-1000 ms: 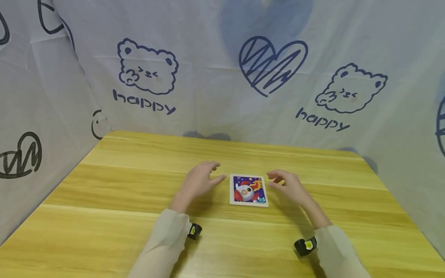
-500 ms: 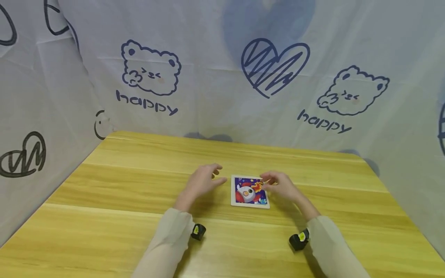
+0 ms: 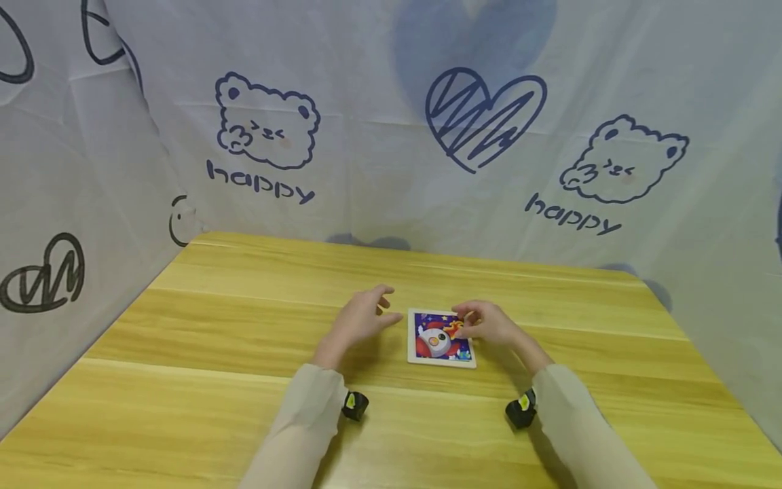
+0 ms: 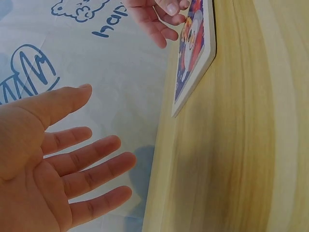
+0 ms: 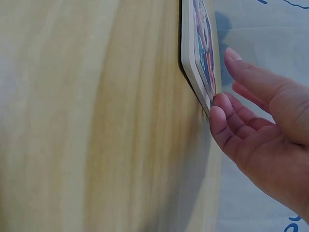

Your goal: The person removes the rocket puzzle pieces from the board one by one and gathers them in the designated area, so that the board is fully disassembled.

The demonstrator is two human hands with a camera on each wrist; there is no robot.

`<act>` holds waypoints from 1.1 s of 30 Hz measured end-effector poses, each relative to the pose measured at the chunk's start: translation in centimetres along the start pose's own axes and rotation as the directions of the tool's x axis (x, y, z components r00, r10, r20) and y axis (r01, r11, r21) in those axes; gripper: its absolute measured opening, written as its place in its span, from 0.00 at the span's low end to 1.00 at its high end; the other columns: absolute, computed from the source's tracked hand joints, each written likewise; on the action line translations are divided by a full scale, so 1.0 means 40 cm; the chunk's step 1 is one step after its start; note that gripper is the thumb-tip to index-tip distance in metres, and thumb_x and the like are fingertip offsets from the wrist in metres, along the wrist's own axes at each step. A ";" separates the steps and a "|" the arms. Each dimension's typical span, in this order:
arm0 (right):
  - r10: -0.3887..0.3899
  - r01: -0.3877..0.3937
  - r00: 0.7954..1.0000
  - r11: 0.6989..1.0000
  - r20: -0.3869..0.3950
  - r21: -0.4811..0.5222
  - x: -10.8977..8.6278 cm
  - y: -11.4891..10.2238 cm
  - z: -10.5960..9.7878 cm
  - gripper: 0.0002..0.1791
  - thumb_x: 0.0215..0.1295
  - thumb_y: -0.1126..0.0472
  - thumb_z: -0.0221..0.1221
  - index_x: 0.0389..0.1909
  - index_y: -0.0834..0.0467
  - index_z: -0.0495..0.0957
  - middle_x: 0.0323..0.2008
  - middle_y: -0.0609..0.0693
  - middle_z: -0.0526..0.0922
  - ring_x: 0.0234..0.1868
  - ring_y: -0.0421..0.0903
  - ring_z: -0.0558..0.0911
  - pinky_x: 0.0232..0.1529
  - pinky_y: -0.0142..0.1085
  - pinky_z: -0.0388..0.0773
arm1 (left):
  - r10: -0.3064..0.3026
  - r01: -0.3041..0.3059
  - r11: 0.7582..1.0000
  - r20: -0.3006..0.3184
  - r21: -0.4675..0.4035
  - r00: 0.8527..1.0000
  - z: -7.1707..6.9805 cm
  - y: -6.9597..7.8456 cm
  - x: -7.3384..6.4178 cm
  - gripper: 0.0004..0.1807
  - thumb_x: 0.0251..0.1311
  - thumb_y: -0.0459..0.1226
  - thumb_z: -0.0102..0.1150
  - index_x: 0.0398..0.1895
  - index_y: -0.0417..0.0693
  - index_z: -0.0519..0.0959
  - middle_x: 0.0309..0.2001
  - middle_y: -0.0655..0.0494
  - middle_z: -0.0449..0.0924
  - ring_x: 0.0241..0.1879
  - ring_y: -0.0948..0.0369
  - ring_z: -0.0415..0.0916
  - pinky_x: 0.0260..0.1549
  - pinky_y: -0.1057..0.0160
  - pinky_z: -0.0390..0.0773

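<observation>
A flat square picture board [image 3: 434, 343] with a white border lies on the table; its picture shows a round white and red cartoon figure on a starry purple ground. My right hand [image 3: 491, 324] is at its right side, overlapping the upper right of the picture in the head view. In the right wrist view the bent fingertips [image 5: 218, 114] are right at the board's corner, and the thumb stands apart from them. My left hand [image 3: 359, 318] is just left of the board, fingers spread and relaxed, holding nothing, as the left wrist view also shows.
The wooden table [image 3: 244, 326] has light yellow grain. Behind it and to the left hangs pale cloth [image 3: 379, 149] printed with bears, hearts and the word "happy". A small black device [image 3: 356, 405] is worn at the left wrist, another black device [image 3: 521, 409] at the right.
My right hand has moved left, from beside the board to over its right edge. My left hand has stayed nearly in place. The board lies as before, with a slight shift of the whole view.
</observation>
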State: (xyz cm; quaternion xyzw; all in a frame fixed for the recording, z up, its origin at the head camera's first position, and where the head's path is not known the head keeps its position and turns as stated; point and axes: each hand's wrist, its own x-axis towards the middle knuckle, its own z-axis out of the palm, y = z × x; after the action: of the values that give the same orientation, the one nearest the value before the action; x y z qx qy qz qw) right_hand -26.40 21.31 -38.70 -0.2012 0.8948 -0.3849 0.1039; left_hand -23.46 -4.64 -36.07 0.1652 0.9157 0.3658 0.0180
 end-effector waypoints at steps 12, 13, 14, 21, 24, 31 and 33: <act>-0.078 0.087 0.986 0.995 0.145 -0.058 0.021 0.005 0.000 0.28 0.49 0.67 0.65 0.52 0.71 0.69 0.32 0.56 0.73 0.26 0.43 0.67 0.27 0.32 0.66 | 0.011 -0.010 1.000 0.061 -0.028 0.998 0.026 -0.007 0.023 0.25 0.57 0.41 0.57 0.55 0.39 0.68 0.44 0.44 0.76 0.44 0.51 0.73 0.44 0.54 0.71; -0.084 0.095 0.985 0.993 0.152 -0.064 0.024 0.006 0.001 0.28 0.49 0.67 0.65 0.52 0.71 0.69 0.30 0.55 0.72 0.25 0.43 0.67 0.26 0.32 0.65 | 0.020 -0.018 1.000 0.067 -0.025 0.998 0.029 -0.008 0.026 0.24 0.56 0.41 0.58 0.54 0.39 0.69 0.44 0.44 0.76 0.43 0.51 0.73 0.43 0.55 0.71; -0.087 0.099 0.984 0.993 0.158 -0.065 0.025 0.007 0.001 0.28 0.48 0.68 0.65 0.52 0.71 0.70 0.30 0.55 0.72 0.24 0.42 0.66 0.25 0.31 0.64 | 0.028 -0.027 0.999 0.071 -0.021 0.997 0.032 -0.008 0.029 0.24 0.56 0.41 0.58 0.54 0.39 0.69 0.43 0.44 0.76 0.43 0.51 0.73 0.43 0.55 0.71; -0.126 0.144 0.975 0.986 0.185 -0.084 0.029 0.013 0.000 0.29 0.49 0.67 0.65 0.52 0.72 0.69 0.29 0.53 0.71 0.24 0.43 0.64 0.26 0.31 0.62 | 0.074 -0.068 0.995 0.077 -0.077 0.994 0.043 -0.008 0.045 0.20 0.54 0.37 0.59 0.50 0.38 0.73 0.41 0.44 0.77 0.41 0.52 0.74 0.42 0.56 0.72; -0.117 0.134 0.977 0.987 0.180 -0.087 0.028 0.015 0.000 0.29 0.49 0.67 0.65 0.53 0.72 0.69 0.29 0.52 0.69 0.27 0.44 0.64 0.28 0.32 0.61 | 0.101 -0.090 0.989 0.090 -0.116 0.991 0.049 -0.008 0.052 0.19 0.54 0.35 0.60 0.48 0.37 0.74 0.41 0.44 0.77 0.40 0.52 0.74 0.40 0.58 0.72; -0.096 0.112 0.979 0.990 0.178 -0.085 0.030 0.020 0.002 0.29 0.48 0.66 0.66 0.53 0.71 0.69 0.28 0.51 0.68 0.28 0.45 0.63 0.29 0.33 0.60 | 0.068 -0.052 0.991 0.125 -0.127 0.990 0.058 0.001 0.068 0.19 0.51 0.34 0.62 0.48 0.38 0.75 0.38 0.45 0.77 0.36 0.55 0.72 0.34 0.62 0.72; -0.096 0.111 0.979 0.991 0.181 -0.075 0.030 0.020 0.002 0.29 0.48 0.67 0.65 0.53 0.71 0.69 0.27 0.51 0.67 0.27 0.45 0.63 0.29 0.33 0.60 | 0.054 -0.037 0.992 0.136 -0.124 0.989 0.060 0.001 0.073 0.19 0.51 0.34 0.63 0.48 0.39 0.76 0.35 0.47 0.76 0.33 0.57 0.71 0.31 0.63 0.71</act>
State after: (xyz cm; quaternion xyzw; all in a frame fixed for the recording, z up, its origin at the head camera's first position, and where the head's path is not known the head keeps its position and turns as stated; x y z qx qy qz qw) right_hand -27.65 21.25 -39.39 -0.2850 0.8859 -0.3319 0.1542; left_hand -25.82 -2.09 -37.56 0.2097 0.8843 0.4087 0.0835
